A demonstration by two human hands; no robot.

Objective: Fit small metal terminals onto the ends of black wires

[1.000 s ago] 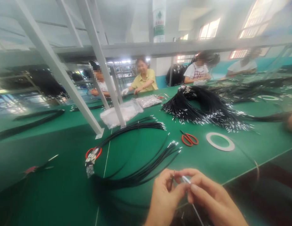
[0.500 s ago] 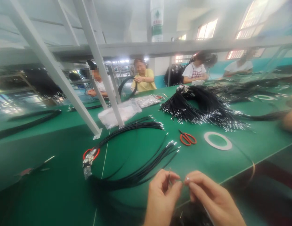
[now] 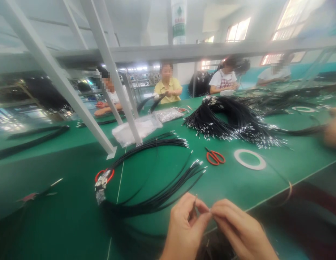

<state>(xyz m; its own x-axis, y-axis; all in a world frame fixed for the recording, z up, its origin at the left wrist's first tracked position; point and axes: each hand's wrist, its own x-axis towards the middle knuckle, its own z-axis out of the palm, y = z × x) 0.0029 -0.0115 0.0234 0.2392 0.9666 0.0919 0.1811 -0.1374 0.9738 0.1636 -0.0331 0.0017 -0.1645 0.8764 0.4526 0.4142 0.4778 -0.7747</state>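
— Anything changed since a second ago?

— Yes, a little. Pinching the thin wire between thumb and forefinger of the left hand, same as before, with the end pointing up. Pinching also with the right hand, now pressed tip to tip against the left. No longer seeing the white piece held in those fingers a second ago.

— Meaning what for the work?

— Perhaps pushed on, perhaps only covered by the fingertips; cannot tell which. Holding all this low over the near edge of the green table, just beside the loose bundle of black wires.

— And around?

— Seeing, further on the table and well apart, red scissors, a white tape ring, a big heap of wires and clear plastic bags near a slanted grey post. Seeing also people seated across, and bright windows behind.
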